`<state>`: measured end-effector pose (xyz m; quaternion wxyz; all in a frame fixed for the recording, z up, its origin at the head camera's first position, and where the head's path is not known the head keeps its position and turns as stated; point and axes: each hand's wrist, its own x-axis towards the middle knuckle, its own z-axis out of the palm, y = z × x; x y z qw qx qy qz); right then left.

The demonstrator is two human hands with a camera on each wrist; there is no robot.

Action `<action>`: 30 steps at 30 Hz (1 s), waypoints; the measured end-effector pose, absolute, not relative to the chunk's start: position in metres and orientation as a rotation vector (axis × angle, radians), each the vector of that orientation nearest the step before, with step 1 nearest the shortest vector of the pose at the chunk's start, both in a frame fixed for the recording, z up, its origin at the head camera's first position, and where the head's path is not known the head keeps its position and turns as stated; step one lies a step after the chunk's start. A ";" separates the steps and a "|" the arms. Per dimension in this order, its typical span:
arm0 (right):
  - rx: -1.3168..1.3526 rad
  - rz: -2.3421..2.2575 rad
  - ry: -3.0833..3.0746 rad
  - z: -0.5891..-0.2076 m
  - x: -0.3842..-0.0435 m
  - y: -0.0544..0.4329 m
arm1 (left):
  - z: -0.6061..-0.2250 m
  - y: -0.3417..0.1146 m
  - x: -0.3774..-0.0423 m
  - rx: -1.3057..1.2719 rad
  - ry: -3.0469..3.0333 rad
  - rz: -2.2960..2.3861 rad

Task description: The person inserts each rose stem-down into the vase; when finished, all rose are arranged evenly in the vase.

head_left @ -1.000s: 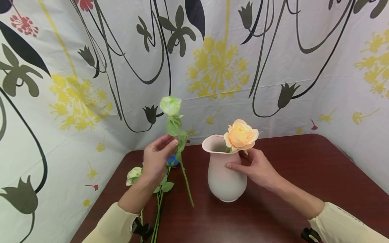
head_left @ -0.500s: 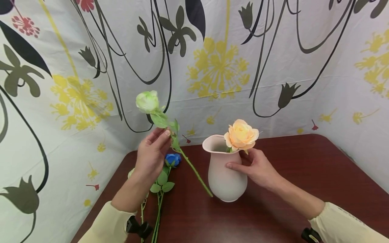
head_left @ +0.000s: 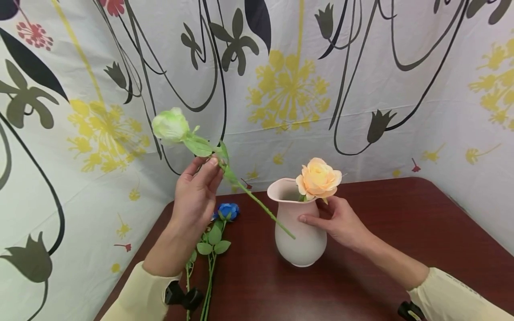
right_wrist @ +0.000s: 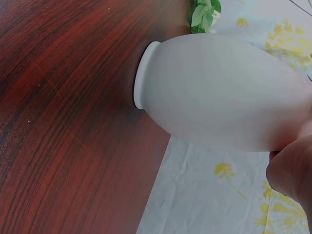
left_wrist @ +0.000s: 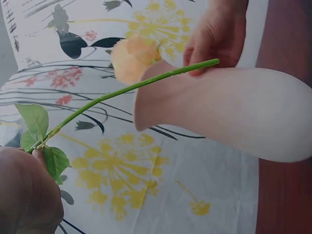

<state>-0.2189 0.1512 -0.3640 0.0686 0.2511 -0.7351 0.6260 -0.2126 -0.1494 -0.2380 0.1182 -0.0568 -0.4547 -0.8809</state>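
Note:
My left hand (head_left: pixel 197 191) pinches a pale green-white rose (head_left: pixel 170 125) by its stem, just below the bloom. The stem (left_wrist: pixel 126 89) slants down to the right, and its cut end overlaps the front of the vase in the head view. A white-pink vase (head_left: pixel 299 236) with a wavy rim stands upright on the table. My right hand (head_left: pixel 341 220) grips the vase at its right side, thumb across the front and the other fingers partly hidden behind. A peach rose (head_left: pixel 318 178) sits in the vase, its bloom leaning over the right of the rim.
A blue rose (head_left: pixel 227 211) and other stems with green leaves (head_left: pixel 214 240) lie on the left of the dark red wooden table (head_left: pixel 257 294), partly behind my left arm. A white floral-patterned cloth (head_left: pixel 257 102) hangs behind the table and along its sides.
My left hand has moved left and up, tilting the pale green rose so its bloom swings left and its stem end rises right toward the vase. My right hand and the vase stay put.

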 end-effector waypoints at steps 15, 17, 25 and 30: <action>0.764 1.908 -2.222 -0.364 -0.219 0.151 | -0.211 -0.156 -0.211 -0.258 -1.039 -2.581; 0.758 1.898 -2.233 -0.364 -0.219 0.151 | -0.207 -0.158 -0.212 -0.270 -0.997 -2.590; 0.746 1.897 -2.245 -0.364 -0.219 0.151 | -0.196 -0.165 -0.214 -0.322 -0.879 -2.589; 0.738 1.893 -2.246 -0.364 -0.218 0.151 | -0.200 -0.162 -0.219 -0.348 -0.962 -2.503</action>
